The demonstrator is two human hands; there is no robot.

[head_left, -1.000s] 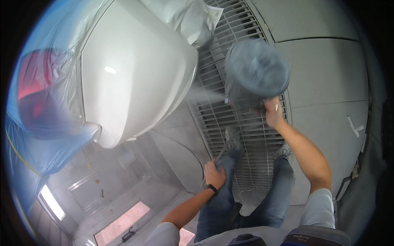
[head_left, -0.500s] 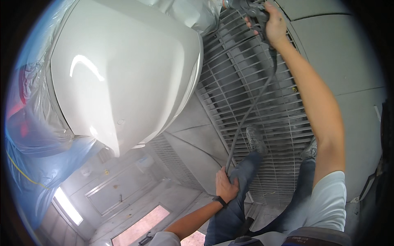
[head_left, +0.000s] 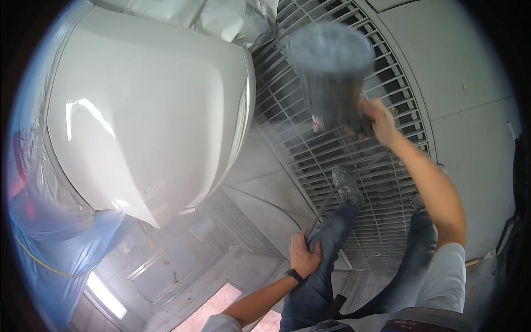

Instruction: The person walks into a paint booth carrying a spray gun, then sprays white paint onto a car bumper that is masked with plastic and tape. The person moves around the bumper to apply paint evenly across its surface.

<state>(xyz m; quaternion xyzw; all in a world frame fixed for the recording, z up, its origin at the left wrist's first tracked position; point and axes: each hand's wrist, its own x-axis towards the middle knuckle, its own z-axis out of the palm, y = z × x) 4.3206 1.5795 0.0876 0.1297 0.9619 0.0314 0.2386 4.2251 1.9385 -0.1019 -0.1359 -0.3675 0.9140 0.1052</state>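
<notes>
My right hand (head_left: 380, 123) grips a spray gun (head_left: 334, 97), smeared by motion, with a pale translucent cup (head_left: 332, 47) at its far end. The gun is over the floor grating, to the right of a glossy white car panel (head_left: 144, 105) that looks like a hood. Against my left thigh, my left hand (head_left: 305, 255) is closed round a grey air hose (head_left: 319, 216). Its fingers are partly turned away from view. The hose's upper stretch toward the gun is blurred.
Silvery and blue masking film (head_left: 83, 243) covers the areas around the white panel. Metal grating (head_left: 381, 221) lies under my shoes. Grey floor plates (head_left: 459, 83) border it at right. A grey wall with a door (head_left: 160, 271) and a bright light (head_left: 106, 293) stands at lower left.
My right hand has drawn the spray gun down toward me and tilted it, so its cup now shows. The left hand stays at my thigh. The white panel sits slightly further left in view.
</notes>
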